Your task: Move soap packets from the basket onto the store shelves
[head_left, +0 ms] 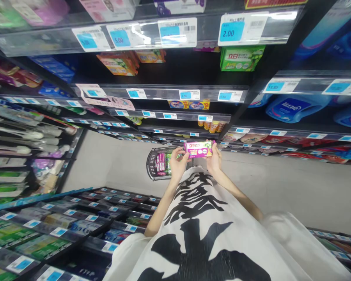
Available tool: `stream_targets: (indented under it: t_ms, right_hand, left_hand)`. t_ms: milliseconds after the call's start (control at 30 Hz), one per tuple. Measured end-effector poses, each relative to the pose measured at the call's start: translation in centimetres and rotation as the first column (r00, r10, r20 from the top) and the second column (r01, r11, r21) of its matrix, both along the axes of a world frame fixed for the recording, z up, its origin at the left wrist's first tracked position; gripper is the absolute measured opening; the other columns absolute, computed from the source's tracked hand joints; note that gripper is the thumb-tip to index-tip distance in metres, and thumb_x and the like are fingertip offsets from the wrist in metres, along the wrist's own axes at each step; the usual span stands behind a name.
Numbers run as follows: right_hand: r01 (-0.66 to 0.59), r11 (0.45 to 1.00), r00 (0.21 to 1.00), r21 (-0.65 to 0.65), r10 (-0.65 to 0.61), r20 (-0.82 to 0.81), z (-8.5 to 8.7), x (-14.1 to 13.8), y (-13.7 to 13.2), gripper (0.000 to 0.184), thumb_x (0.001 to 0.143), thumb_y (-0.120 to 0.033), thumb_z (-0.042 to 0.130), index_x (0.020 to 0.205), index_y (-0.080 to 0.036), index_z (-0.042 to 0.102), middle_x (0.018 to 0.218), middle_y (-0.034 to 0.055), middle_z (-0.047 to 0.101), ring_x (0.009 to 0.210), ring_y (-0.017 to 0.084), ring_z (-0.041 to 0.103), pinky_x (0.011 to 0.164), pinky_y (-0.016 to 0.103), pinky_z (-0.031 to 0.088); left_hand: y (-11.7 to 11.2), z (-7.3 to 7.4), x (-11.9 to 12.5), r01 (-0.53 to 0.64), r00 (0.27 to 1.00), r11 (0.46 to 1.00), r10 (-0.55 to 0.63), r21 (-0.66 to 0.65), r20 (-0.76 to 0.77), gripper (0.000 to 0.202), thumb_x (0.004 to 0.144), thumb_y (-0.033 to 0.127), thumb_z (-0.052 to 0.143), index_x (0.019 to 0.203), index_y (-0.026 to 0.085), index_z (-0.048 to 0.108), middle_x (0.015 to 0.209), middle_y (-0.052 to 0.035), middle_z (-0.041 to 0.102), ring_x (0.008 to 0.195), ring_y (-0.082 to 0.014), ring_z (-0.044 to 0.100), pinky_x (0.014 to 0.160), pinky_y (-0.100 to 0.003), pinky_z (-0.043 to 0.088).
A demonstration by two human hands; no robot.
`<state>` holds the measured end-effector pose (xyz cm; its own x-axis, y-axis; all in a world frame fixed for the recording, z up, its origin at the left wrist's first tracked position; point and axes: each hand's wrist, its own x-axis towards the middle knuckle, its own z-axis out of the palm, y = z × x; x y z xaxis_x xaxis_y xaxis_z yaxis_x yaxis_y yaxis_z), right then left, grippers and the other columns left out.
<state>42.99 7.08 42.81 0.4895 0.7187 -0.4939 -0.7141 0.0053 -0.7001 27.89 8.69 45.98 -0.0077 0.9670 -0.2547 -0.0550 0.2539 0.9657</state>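
Note:
A purple-and-white soap pack (pixel 199 149) is held level in front of my chest, its printed face turned up. My right hand (pixel 215 159) grips its right end, with the thumb along the edge. At the left end, the fingers of my left hand (pixel 179 159) are closed on the pack's corner. On the floor below and left of my hands stands a dark shopping basket (pixel 149 164). Several purple packs (pixel 161 164) and some green ones (pixel 169 156) lie inside it, partly hidden by my left hand.
Ahead are shelves with price tags (pixel 189 95), a green soap pack (pixel 242 58) and orange packs (pixel 118 63). Blue detergent bottles (pixel 292 107) stand to the right. Brushes hang on a rack (pixel 17 134) at left. More shelving (pixel 84 230) is behind me; grey floor (pixel 269 183) runs between.

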Motion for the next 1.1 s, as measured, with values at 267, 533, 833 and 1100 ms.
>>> stream_targets:
  t_ms: [267,533,833,1100]
  right_hand:
    - [-0.049,0.999,0.999,-0.018,0.05,0.016,-0.8,0.4,-0.8,0.056,0.077,-0.067,0.075,0.113,-0.024,0.072,0.121,0.0063,0.074,0.108,0.021,0.071,0.078,0.034,0.064]
    - [-0.064,0.998,0.998,-0.012,0.064,0.004,-0.8,0.9,-1.0,0.064,0.069,-0.069,0.081,0.112,-0.023,0.072,0.133,0.0086,0.069,0.109,0.022,0.071,0.078,0.035,0.064]
    - [-0.262,0.965,0.927,-0.036,0.261,0.269,-0.9,1.3,-1.3,0.058,0.086,-0.073,0.061,0.12,-0.027,0.071,0.129,0.0085,0.071,0.113,0.025,0.071,0.077,0.038,0.064]
    - [-0.849,0.502,0.348,-0.167,0.768,0.538,3.8,6.1,1.1,0.058,0.072,-0.051,0.086,0.123,-0.027,0.074,0.12,0.0058,0.074,0.101,0.024,0.071,0.086,0.033,0.06]
  left_hand:
    - [-0.4,-1.9,0.0,-0.082,0.991,0.994,0.089,-0.072,0.097,0.055,0.07,0.051,0.085,0.107,0.02,0.059,0.084,0.0003,0.064,0.085,-0.018,0.07,0.083,-0.042,0.067]
    - [-0.5,-2.4,0.1,-0.136,0.981,0.99,0.138,-0.023,0.138,0.05,0.07,0.045,0.085,0.1,0.022,0.051,0.084,0.0026,0.061,0.078,-0.0152,0.066,0.068,-0.034,0.067]
    - [-0.5,-1.2,0.5,0.031,0.962,0.992,0.004,-0.123,0.272,0.068,0.068,0.051,0.09,0.122,0.022,0.059,0.118,-0.0106,0.067,0.101,-0.0241,0.07,0.072,-0.037,0.067]
    - [-1.4,0.6,-1.1,0.153,0.985,0.988,-0.155,0.032,0.072,0.052,0.068,0.035,0.09,0.114,0.022,0.069,0.109,-0.0062,0.072,0.097,-0.0218,0.069,0.083,-0.032,0.06]
